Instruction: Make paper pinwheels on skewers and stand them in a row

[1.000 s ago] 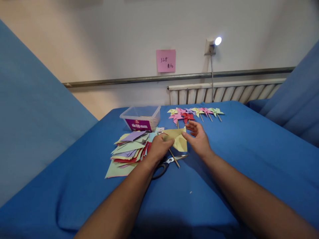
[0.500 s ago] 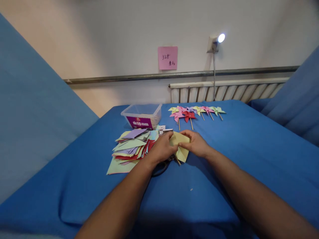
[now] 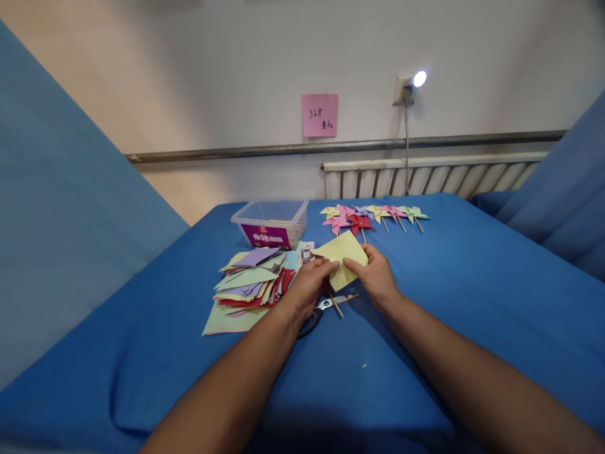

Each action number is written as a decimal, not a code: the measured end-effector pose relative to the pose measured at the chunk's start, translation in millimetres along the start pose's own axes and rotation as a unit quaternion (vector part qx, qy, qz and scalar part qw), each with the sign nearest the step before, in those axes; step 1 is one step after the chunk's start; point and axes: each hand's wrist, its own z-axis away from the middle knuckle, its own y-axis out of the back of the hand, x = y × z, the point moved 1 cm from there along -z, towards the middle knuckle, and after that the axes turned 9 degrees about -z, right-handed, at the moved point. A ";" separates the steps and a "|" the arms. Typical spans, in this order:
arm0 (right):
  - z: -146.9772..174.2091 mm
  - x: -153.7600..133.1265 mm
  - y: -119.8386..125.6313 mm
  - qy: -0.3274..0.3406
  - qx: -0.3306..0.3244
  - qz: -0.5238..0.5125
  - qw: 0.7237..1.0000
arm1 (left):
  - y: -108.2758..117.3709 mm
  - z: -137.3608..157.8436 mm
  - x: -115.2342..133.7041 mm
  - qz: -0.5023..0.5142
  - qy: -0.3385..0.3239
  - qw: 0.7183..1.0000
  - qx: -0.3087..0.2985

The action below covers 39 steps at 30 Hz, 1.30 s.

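Observation:
A pale yellow sheet of paper (image 3: 348, 247) is held up between both hands, one corner pointing upward and creases across its lower part. My left hand (image 3: 309, 284) pinches its lower left side between thumb and fingers. On the right edge, my right hand (image 3: 379, 276) grips with its thumb on the near face and fingers behind. Below the paper lie scissors (image 3: 326, 304) with dark handles, partly under my left hand. Beside the blades a thin wooden stick (image 3: 336, 307) slants down; its upper end is hidden.
Left of my hands is a stack of coloured paper (image 3: 248, 277). Behind it stands a clear plastic box (image 3: 265, 234) with a purple label. Several finished paper pinwheels (image 3: 360, 222) on sticks lie at the back. Small white boxes (image 3: 308, 247) sit by the stack. Blue cloth (image 3: 449, 353) covers the table.
The yellow paper has been raised and turned, so its flat face and upper corner now show. Both hands keep hold of it. More of the scissors' blades is visible.

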 end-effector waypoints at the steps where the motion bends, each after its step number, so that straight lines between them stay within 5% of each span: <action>1: 0.7 0.2 -0.5 0.005 -0.003 0.011 1.000 | -1.3 0.3 -1.2 0.009 0.004 1.000 -0.001; 11: 2.4 5.5 -0.9 0.025 -0.011 0.043 0.999 | -3.7 2.7 -0.7 0.056 0.014 0.998 0.023; 24: 6.9 -2.5 -5.9 -0.050 -0.042 -0.068 0.996 | -2.7 1.4 -1.1 0.030 -0.020 0.997 0.065; 31: 5.0 -7.2 -0.8 0.119 -0.011 0.047 0.992 | 4.3 1.5 4.4 0.027 -0.048 0.994 0.091; 39: 15.9 -18.0 -4.2 0.293 -0.113 0.309 0.898 | 10.7 -1.6 13.3 0.115 -0.045 0.987 0.101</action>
